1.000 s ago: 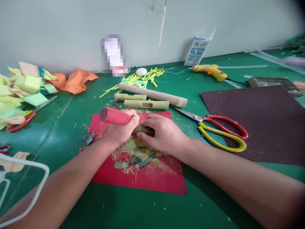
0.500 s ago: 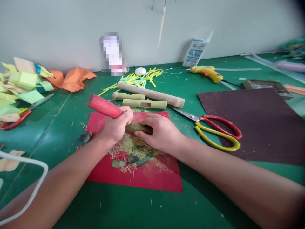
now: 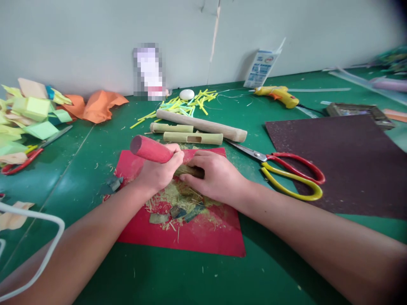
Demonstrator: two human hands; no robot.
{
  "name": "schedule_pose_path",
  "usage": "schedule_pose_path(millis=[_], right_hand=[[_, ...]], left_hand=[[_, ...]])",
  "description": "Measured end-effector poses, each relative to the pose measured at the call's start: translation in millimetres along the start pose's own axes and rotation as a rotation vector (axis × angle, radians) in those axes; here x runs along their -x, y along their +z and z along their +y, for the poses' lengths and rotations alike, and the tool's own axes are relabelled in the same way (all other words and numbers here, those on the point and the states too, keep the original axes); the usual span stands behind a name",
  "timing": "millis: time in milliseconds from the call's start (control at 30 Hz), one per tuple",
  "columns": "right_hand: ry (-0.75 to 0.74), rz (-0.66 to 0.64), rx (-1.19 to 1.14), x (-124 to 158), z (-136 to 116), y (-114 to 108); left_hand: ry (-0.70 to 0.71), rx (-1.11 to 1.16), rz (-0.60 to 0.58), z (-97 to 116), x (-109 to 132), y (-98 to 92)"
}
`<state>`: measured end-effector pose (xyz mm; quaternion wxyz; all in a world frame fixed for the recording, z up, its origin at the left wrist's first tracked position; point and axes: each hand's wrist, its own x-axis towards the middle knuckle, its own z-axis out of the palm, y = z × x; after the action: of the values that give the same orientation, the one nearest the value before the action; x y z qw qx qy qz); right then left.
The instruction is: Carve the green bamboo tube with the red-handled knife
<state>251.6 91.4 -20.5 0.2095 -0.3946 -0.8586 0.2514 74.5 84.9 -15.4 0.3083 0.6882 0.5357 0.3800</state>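
Note:
My left hand [image 3: 163,169] is closed around the thick red handle [image 3: 152,149] of a tool whose working end is hidden. My right hand [image 3: 214,173], also closed, grips a short bamboo piece [image 3: 186,170] lying crosswise over a red sheet [image 3: 178,245]. The tool meets the bamboo's left part close to my right fingers. Pale shavings [image 3: 171,190] and several dark green chips [image 3: 178,212] cover the sheet below my hands. Beyond them lie two notched bamboo pieces [image 3: 210,138] and a longer wooden stick [image 3: 203,125].
Red-and-yellow-handled scissors [image 3: 288,173] rest right of my right hand, partly on a dark sheet [image 3: 343,161]. A yellow glue gun [image 3: 278,95] and cut straws [image 3: 203,99] lie farther back. Folded papers [image 3: 32,110] and another pair of scissors [image 3: 28,160] are at left.
My left hand has moved slightly right along the bamboo, toward my right hand. The red handle has shifted right and a little lower. My right hand holds its place.

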Motion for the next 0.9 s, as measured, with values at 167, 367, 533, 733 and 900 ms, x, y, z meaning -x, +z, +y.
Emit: schedule_pose_path(millis=[167, 367, 533, 733, 900], right_hand=[[-0.01, -0.018, -0.028, 0.1, 1.3, -1.9], [-0.007, 0.001, 0.003, 0.1, 2.8, 0.9], [-0.005, 0.0, 0.023, -0.5, 3.0, 1.2], [0.016, -0.013, 0.001, -0.4, -0.3, -0.8], [0.002, -0.017, -0.009, -0.5, 0.0, -2.2]], left_hand=[[0.098, 0.062, -0.07, -2.0, 2.7, -5.8], [0.07, 0.231, -0.062, -7.2, 5.6, -7.1], [0.033, 0.187, -0.014, -8.2, 3.0, -4.3], [0.07, 0.083, -0.038, -8.0, 1.3, -3.6], [0.056, 0.024, -0.059, -3.9, -0.5, -2.7]])
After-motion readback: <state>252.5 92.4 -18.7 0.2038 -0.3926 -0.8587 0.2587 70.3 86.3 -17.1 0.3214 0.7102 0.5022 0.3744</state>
